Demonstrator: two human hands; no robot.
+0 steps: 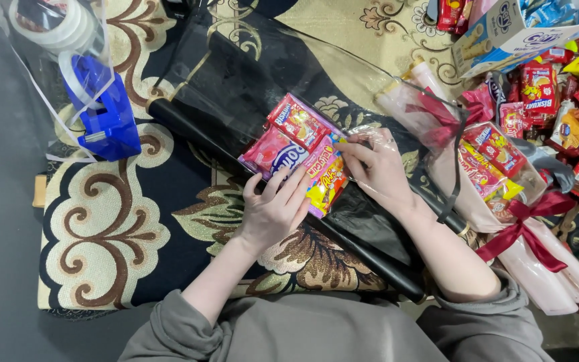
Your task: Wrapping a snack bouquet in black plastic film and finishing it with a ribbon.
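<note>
A cluster of small snack packets (301,144), red, pink and yellow, lies on a sheet of black and clear wrapping paper (249,74). My left hand (273,211) presses flat on the lower edge of the packets, fingers spread over the yellow one. My right hand (373,167) rests on the right side of the cluster, fingertips pinching the clear film by the yellow packet. A black roll (363,251) runs diagonally under both hands.
A blue tape dispenser (102,110) with clear tape rolls (55,23) sits at the upper left. Finished wrapped bouquets with red ribbons (517,228) lie at the right. Several loose snack packets (571,100) and an open box (504,30) fill the upper right.
</note>
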